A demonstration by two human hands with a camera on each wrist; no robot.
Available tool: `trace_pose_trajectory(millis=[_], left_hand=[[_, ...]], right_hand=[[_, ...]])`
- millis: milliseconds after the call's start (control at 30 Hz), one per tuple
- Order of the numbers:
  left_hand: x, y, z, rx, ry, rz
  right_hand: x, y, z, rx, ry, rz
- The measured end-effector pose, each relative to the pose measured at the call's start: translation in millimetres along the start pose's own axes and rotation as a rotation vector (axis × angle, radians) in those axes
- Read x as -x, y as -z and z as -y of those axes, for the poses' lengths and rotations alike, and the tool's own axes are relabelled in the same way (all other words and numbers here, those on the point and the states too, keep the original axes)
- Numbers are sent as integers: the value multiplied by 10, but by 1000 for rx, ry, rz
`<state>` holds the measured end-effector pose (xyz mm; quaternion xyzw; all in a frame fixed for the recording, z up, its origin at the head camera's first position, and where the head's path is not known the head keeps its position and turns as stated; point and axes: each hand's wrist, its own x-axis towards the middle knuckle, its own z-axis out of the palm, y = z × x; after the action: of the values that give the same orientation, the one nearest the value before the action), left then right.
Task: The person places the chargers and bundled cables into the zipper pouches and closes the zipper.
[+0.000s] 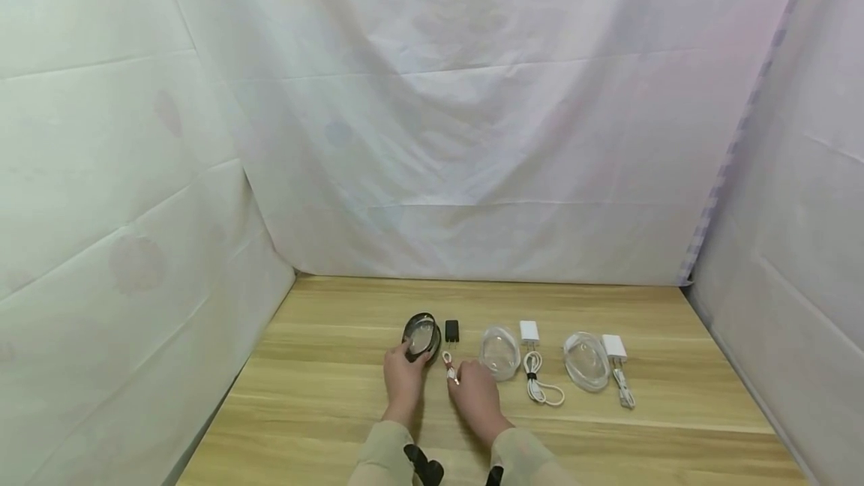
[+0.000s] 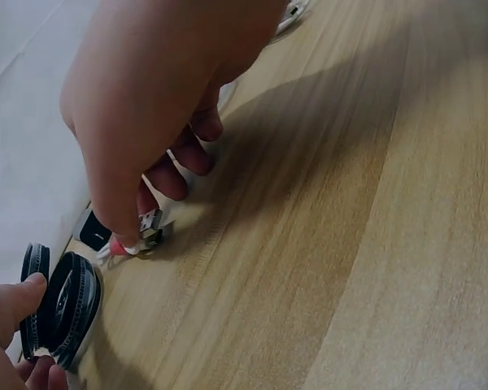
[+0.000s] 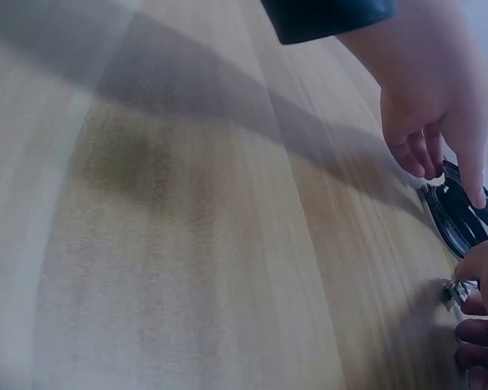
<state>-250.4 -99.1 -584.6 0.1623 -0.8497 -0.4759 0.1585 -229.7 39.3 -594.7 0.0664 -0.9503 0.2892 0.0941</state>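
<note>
On the left of the row, my left hand [image 1: 403, 381] grips a round clear case with black rims [image 1: 437, 343], thumb and fingers at its edge. The left wrist view shows the case [image 2: 88, 313] parted into two halves, the thumb on one of them. Just right of it, my right hand [image 1: 478, 396] pinches a small bundled white cable [image 1: 448, 361] with a red tie, low over the table. Its metal plug end shows beside the fingertips in the left wrist view. Beyond the cable lies a black charger plug [image 1: 452, 331], prongs toward me.
To the right lie two clear round cases [image 1: 500, 355] [image 1: 586, 363], two white charger plugs [image 1: 529, 331] [image 1: 614, 346], a looped white cable [image 1: 535, 388] with a black tie and a bundled white cable [image 1: 624, 390]. White cloth [image 1: 432, 133] surrounds the wooden table [image 1: 324, 396].
</note>
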Motion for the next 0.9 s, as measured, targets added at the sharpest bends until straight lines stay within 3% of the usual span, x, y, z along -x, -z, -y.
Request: trace_pose_trajectory(millis=[467,733,900], left_hand=[[-10,101,-36,177,63,19],[16,160,-34,268,90,23],[38,197,-20,286,124,21]], right_hand=[[48,58,-50,-128,-61,54],[66,81,-48,-110,-148,92],[98,93,-35,-134,-157,87]])
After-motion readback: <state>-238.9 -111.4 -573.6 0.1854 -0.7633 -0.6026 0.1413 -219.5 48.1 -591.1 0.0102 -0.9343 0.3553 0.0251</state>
